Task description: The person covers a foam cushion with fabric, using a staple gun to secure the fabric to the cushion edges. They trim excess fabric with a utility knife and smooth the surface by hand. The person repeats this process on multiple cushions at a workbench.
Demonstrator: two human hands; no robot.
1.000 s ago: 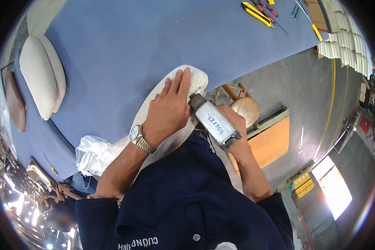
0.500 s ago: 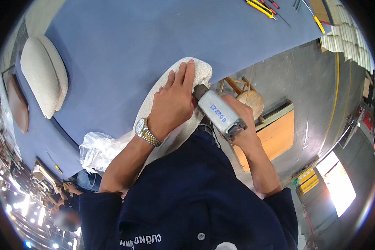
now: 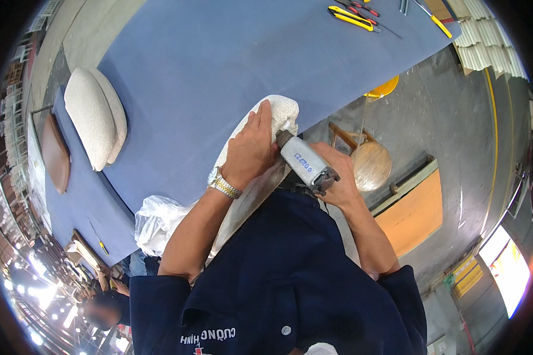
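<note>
A pale fabric-covered cushion (image 3: 283,108) is tilted between the blue table and my body. My left hand (image 3: 250,152), wearing a metal wristwatch, lies on its upper face with the fingers stretched out flat. My right hand (image 3: 337,171) is wrapped round a grey staple gun (image 3: 305,161). The dark nose of the gun meets the cushion's right edge, close to my left thumb. Whether the tip presses into the fabric, I cannot tell. Clear plastic wrapping (image 3: 160,222) lies beside my left forearm.
Two pale cushions (image 3: 92,121) lie stacked on the blue table (image 3: 189,65) at left, beyond them a brown pad (image 3: 55,154). A yellow cutter (image 3: 352,19), pliers and a screwdriver (image 3: 437,23) lie at the far right. Right of the table stands a round wooden stool (image 3: 371,165); a person (image 3: 103,307) is at lower left.
The view has shifted, bringing a yellow round object by the table's right edge into sight. The staple gun stays at the cushion's edge, turned slightly, and my left hand stays on the cushion.
</note>
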